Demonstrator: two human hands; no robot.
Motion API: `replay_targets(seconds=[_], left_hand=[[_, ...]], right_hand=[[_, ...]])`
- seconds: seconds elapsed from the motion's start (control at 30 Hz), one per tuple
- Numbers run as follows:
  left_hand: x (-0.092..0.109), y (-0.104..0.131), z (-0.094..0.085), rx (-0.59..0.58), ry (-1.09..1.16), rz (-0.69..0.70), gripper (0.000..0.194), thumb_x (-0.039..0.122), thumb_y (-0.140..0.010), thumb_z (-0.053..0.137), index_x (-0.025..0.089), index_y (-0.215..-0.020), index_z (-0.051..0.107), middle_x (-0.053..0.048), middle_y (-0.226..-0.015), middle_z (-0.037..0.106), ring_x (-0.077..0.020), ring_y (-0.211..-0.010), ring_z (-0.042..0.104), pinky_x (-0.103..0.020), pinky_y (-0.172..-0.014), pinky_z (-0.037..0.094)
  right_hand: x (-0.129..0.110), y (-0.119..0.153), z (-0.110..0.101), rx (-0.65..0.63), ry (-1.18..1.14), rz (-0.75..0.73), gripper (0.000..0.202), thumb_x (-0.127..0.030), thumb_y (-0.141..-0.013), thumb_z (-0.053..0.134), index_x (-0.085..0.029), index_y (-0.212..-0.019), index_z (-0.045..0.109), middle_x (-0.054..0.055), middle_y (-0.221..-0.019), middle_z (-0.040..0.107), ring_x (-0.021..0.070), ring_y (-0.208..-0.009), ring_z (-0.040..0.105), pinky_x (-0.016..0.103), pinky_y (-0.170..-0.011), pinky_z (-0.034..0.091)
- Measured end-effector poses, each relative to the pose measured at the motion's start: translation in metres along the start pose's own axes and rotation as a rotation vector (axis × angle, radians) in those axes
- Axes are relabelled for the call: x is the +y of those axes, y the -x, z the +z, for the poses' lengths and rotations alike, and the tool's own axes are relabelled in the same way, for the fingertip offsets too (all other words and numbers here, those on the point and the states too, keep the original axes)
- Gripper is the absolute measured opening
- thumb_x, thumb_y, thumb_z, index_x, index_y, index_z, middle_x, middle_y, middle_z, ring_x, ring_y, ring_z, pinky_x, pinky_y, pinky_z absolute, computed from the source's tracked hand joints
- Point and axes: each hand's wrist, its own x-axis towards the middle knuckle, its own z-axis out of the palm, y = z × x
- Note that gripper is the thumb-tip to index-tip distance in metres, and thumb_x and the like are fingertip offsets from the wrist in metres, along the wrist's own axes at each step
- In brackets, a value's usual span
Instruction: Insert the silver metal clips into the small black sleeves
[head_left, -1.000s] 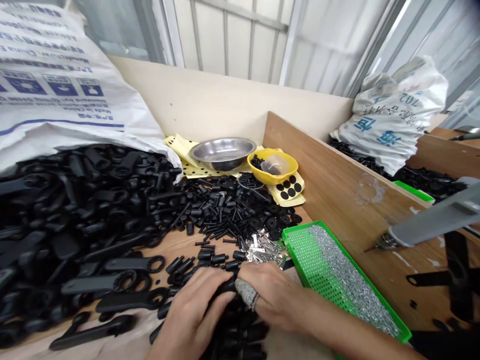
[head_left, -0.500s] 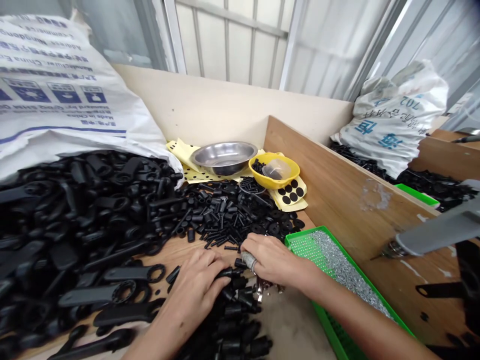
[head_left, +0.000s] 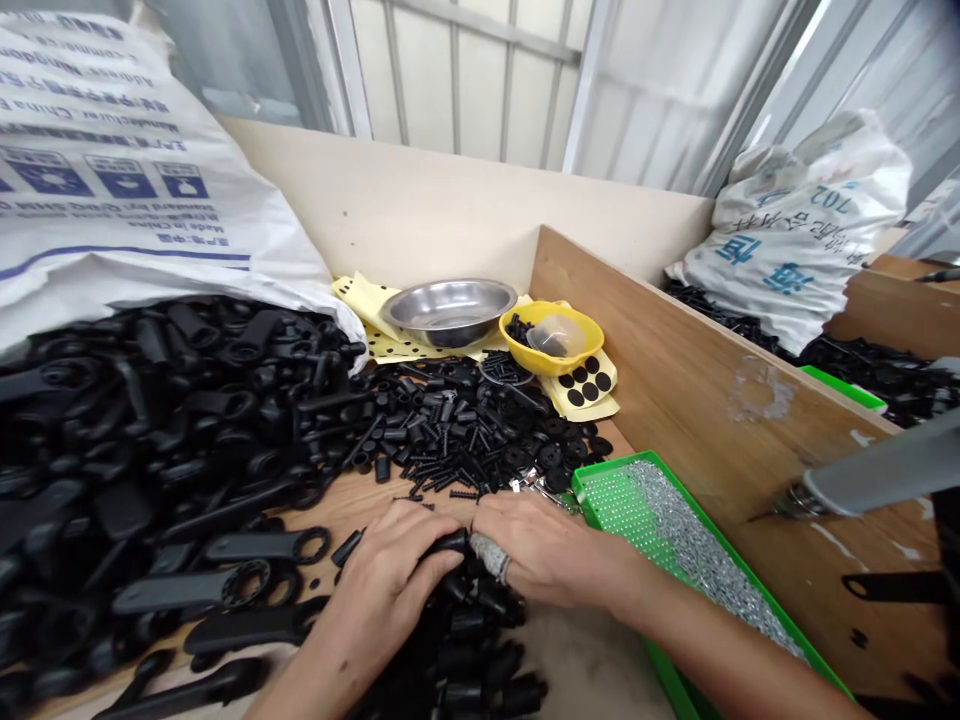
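Observation:
My left hand [head_left: 397, 570] is closed around a black cylindrical plastic part [head_left: 448, 543], pinched between thumb and fingers. Right up against it is my right hand [head_left: 551, 552], its fingers curled down at the end of that part; whatever they hold is hidden. Grey wrapping [head_left: 489, 556] covers one right finger. Below both hands lie rows of similar black cylindrical parts [head_left: 480, 625]. Just beyond the right hand are small shiny metal pieces [head_left: 536, 482], beside a pile of black screws and short sleeves [head_left: 450, 430].
A large heap of black handle-like parts [head_left: 150, 420] spills from a white sack [head_left: 135, 220] at left. A green tray [head_left: 641, 460] of small metal pieces stands at right, near a wooden divider [head_left: 675, 370] and a screwdriver-like tool [head_left: 862, 480]. Behind are a steel bowl [head_left: 450, 310] and yellow basket [head_left: 589, 350].
My right hand has come left and closer to me, from over the metal pieces to beside my left hand. The shiny pieces now show behind it. The left hand stays nearly still.

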Motion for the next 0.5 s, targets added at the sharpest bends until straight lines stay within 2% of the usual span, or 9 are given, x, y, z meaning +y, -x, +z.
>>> replay_targets(seconds=[0.17, 0.3, 0.4, 0.5], left_hand=[[-0.001, -0.002, 0.005, -0.149, -0.099, -0.036, 0.013, 0.017, -0.080, 0.056, 0.021, -0.087, 0.066, -0.006, -0.091, 0.067, -0.0240, -0.086, 0.057, -0.038, -0.076, 0.048], [0.001, -0.002, 0.009, -0.253, -0.177, -0.099, 0.015, 0.017, -0.080, 0.055, 0.021, -0.087, 0.068, -0.006, -0.090, 0.065, -0.0249, -0.086, 0.055, -0.039, -0.074, 0.046], [0.001, -0.001, 0.009, -0.275, -0.174, -0.107, 0.016, 0.020, -0.082, 0.054, 0.021, -0.089, 0.068, -0.006, -0.091, 0.065, -0.0249, -0.087, 0.055, -0.039, -0.076, 0.046], [-0.007, 0.001, 0.005, -0.250, -0.148, -0.107, 0.018, 0.022, -0.083, 0.052, 0.021, -0.089, 0.069, -0.007, -0.093, 0.067, -0.0253, -0.088, 0.057, -0.040, -0.079, 0.047]], right_hand=[[0.001, 0.000, 0.010, -0.051, 0.116, 0.044, 0.040, -0.008, -0.077, 0.039, -0.012, -0.115, 0.050, 0.009, -0.106, 0.060, 0.0191, -0.091, 0.055, 0.029, -0.080, 0.042], [0.009, -0.006, 0.011, -0.091, 0.256, 0.095, 0.034, -0.009, -0.076, 0.041, -0.015, -0.106, 0.055, 0.007, -0.096, 0.061, 0.0185, -0.082, 0.056, 0.028, -0.072, 0.042], [0.016, -0.018, 0.008, -0.071, 0.389, 0.135, 0.017, -0.012, -0.078, 0.046, -0.016, -0.089, 0.059, 0.005, -0.087, 0.059, 0.0178, -0.077, 0.053, 0.027, -0.065, 0.042], [0.022, -0.033, 0.013, -0.021, 0.477, 0.139, 0.010, -0.012, -0.079, 0.051, -0.014, -0.084, 0.059, 0.006, -0.087, 0.056, 0.0197, -0.083, 0.050, 0.029, -0.069, 0.042]])
